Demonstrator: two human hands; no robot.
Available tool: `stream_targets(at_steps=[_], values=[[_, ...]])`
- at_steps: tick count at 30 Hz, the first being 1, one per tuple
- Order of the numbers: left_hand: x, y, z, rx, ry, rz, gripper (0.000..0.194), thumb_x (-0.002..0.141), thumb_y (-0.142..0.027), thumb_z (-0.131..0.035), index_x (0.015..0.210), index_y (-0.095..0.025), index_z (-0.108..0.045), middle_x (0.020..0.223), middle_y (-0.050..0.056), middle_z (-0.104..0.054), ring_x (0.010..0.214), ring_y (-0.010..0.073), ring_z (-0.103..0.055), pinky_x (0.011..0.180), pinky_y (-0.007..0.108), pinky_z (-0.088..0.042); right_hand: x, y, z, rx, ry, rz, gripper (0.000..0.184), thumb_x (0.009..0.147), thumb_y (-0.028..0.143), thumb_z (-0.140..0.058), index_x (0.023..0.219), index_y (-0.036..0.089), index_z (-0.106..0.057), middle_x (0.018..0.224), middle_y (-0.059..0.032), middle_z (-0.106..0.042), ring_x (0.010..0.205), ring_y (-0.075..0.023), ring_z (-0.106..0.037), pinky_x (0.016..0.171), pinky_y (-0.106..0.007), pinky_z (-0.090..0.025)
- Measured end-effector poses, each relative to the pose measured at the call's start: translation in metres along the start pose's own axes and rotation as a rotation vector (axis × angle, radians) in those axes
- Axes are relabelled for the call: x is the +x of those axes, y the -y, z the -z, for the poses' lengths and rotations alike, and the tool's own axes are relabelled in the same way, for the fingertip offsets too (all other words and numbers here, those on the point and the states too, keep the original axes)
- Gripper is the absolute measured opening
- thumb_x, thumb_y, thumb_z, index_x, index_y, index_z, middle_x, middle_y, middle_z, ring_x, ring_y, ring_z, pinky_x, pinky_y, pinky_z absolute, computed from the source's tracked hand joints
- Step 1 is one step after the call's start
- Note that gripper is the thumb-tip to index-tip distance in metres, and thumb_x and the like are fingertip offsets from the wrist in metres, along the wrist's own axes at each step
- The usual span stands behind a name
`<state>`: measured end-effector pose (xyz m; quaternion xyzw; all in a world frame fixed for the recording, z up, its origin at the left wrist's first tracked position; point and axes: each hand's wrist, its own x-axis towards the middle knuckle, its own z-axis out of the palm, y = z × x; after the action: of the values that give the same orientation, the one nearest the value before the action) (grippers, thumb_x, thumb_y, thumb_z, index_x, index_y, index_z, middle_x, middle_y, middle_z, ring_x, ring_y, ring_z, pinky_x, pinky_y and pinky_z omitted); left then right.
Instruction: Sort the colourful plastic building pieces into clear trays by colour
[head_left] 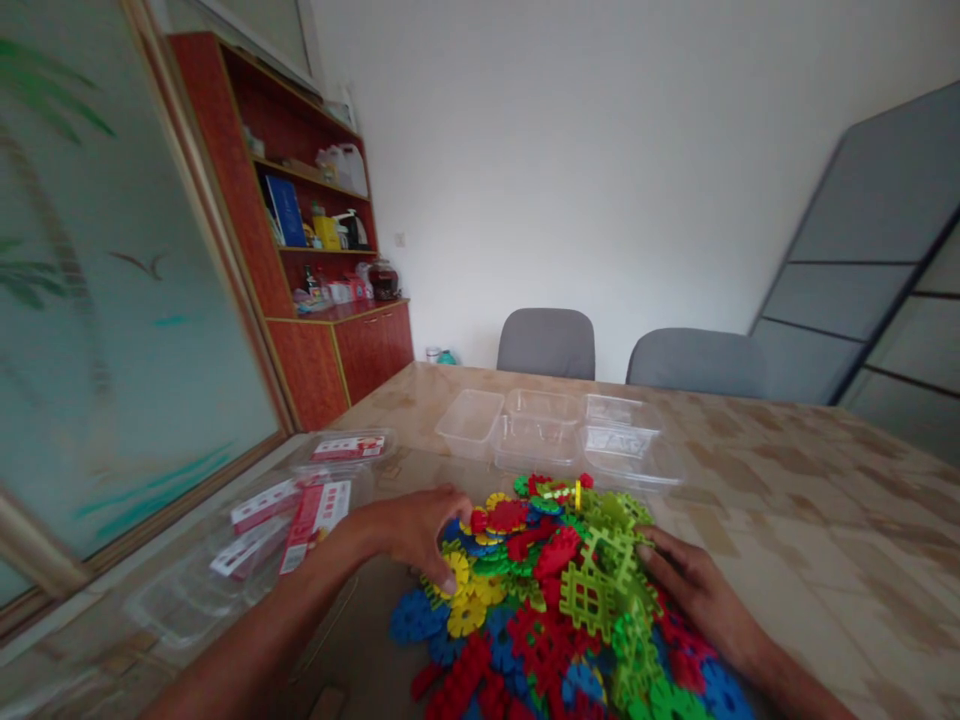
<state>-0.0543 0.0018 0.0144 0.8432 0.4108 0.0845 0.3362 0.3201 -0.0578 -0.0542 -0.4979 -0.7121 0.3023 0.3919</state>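
Observation:
A heap of plastic building pieces (540, 640) in red, yellow, blue and green lies on the table between my hands. My left hand (420, 525) is at the heap's left side, thumb and fingers spread apart around the edge of some yellow flower-shaped discs (466, 615); no piece is visibly gripped. On the opposite side, my right hand (690, 580) rests with fingers stretched against the light green square lattice pieces (589, 598). Its fingertips are partly hidden by the heap, and I see nothing lifted in it.
Several clear plastic containers (469, 420) stand beyond the heap. Clear lids or packs with red-and-white labels (319, 520) lie at left, near my left forearm. Two grey chairs (546, 342) stand at the table's far edge. A red-brown cabinet (337, 350) is behind at left.

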Motion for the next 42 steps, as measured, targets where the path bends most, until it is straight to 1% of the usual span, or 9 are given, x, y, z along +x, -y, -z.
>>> stream_targets(at_steps=[7, 17, 20, 25, 29, 33, 36, 39, 42], values=[[0.007, -0.007, 0.0, -0.114, 0.111, -0.011, 0.018, 0.074, -0.035, -0.065, 0.078, -0.019, -0.058, 0.065, -0.004, -0.054, 0.059, 0.0136, -0.05, 0.051, 0.021, -0.036, 0.001, 0.0, -0.001, -0.019, -0.002, 0.0, 0.023, 0.085, 0.044, -0.059, 0.088, 0.024, -0.067, 0.076, 0.0009, -0.065, 0.074, -0.0198, -0.061, 0.073, -0.023, -0.051], [0.011, 0.007, 0.006, -0.283, 0.193, 0.063, 0.037, 0.083, -0.055, -0.048, 0.085, -0.019, -0.047, 0.066, -0.001, -0.058, 0.049, 0.0123, -0.056, 0.048, 0.022, -0.043, 0.002, 0.004, 0.0, -0.079, 0.0, 0.035, 0.029, 0.087, 0.048, -0.053, 0.087, 0.022, -0.067, 0.087, -0.0013, -0.07, 0.075, -0.0192, -0.064, 0.075, -0.023, -0.052], [0.013, 0.011, 0.003, -0.229, 0.139, 0.066, 0.036, 0.082, -0.053, -0.052, 0.089, -0.018, -0.05, 0.073, 0.0, -0.06, 0.056, 0.0123, -0.057, 0.05, 0.021, -0.042, 0.002, 0.004, 0.0, -0.077, 0.01, 0.033, 0.028, 0.087, 0.046, -0.053, 0.088, 0.022, -0.066, 0.088, -0.0011, -0.07, 0.076, -0.0189, -0.064, 0.075, -0.022, -0.052], [0.017, 0.011, -0.001, -0.121, 0.114, 0.034, 0.039, 0.058, -0.039, -0.08, 0.082, -0.017, -0.059, 0.072, -0.003, -0.059, 0.066, 0.0143, -0.055, 0.053, 0.02, -0.038, 0.0, 0.003, 0.0, -0.069, 0.018, 0.035, 0.028, 0.088, 0.046, -0.052, 0.09, 0.021, -0.066, 0.089, -0.0013, -0.07, 0.077, -0.0192, -0.064, 0.075, -0.023, -0.052], [0.017, 0.012, 0.001, -0.103, 0.079, 0.031, 0.024, 0.074, -0.04, -0.064, 0.078, -0.016, -0.059, 0.067, -0.002, -0.059, 0.062, 0.0141, -0.056, 0.053, 0.02, -0.039, 0.001, 0.002, 0.0, -0.084, 0.003, 0.035, 0.029, 0.087, 0.046, -0.053, 0.091, 0.021, -0.067, 0.09, -0.0017, -0.071, 0.076, -0.0194, -0.064, 0.076, -0.023, -0.053], [0.021, 0.019, 0.003, -0.071, -0.057, 0.063, 0.024, 0.082, -0.036, -0.045, 0.083, -0.015, -0.057, 0.069, 0.001, -0.06, 0.062, 0.0155, -0.056, 0.053, 0.022, -0.04, 0.002, 0.0, -0.001, -0.1, -0.01, 0.041, 0.031, 0.088, 0.047, -0.051, 0.09, 0.022, -0.068, 0.089, -0.0017, -0.071, 0.076, -0.0195, -0.065, 0.076, -0.023, -0.053], [0.025, 0.024, -0.002, -0.03, -0.135, 0.055, 0.023, 0.08, -0.035, -0.048, 0.086, -0.015, -0.058, 0.075, 0.002, -0.061, 0.069, 0.0175, -0.056, 0.057, 0.024, -0.039, 0.002, 0.0, -0.001, -0.107, -0.015, 0.042, 0.031, 0.088, 0.048, -0.051, 0.09, 0.022, -0.068, 0.088, -0.0017, -0.071, 0.075, -0.0195, -0.065, 0.076, -0.024, -0.053], [0.028, 0.027, -0.01, 0.001, -0.136, 0.028, 0.031, 0.073, -0.037, -0.059, 0.096, -0.016, -0.058, 0.078, 0.0, -0.061, 0.072, 0.0178, -0.056, 0.06, 0.023, -0.038, 0.002, 0.002, 0.0, -0.106, -0.007, 0.043, 0.031, 0.088, 0.048, -0.051, 0.089, 0.022, -0.068, 0.088, -0.0018, -0.071, 0.075, -0.0195, -0.065, 0.076, -0.024, -0.054], [0.028, 0.025, -0.013, 0.037, -0.143, 0.007, 0.032, 0.067, -0.036, -0.066, 0.092, -0.017, -0.058, 0.078, -0.002, -0.058, 0.073, 0.017, -0.053, 0.059, 0.022, -0.035, 0.001, 0.005, 0.0, -0.106, -0.008, 0.042, 0.031, 0.087, 0.048, -0.052, 0.089, 0.021, -0.067, 0.088, -0.0018, -0.072, 0.076, -0.0198, -0.066, 0.076, -0.023, -0.053]])
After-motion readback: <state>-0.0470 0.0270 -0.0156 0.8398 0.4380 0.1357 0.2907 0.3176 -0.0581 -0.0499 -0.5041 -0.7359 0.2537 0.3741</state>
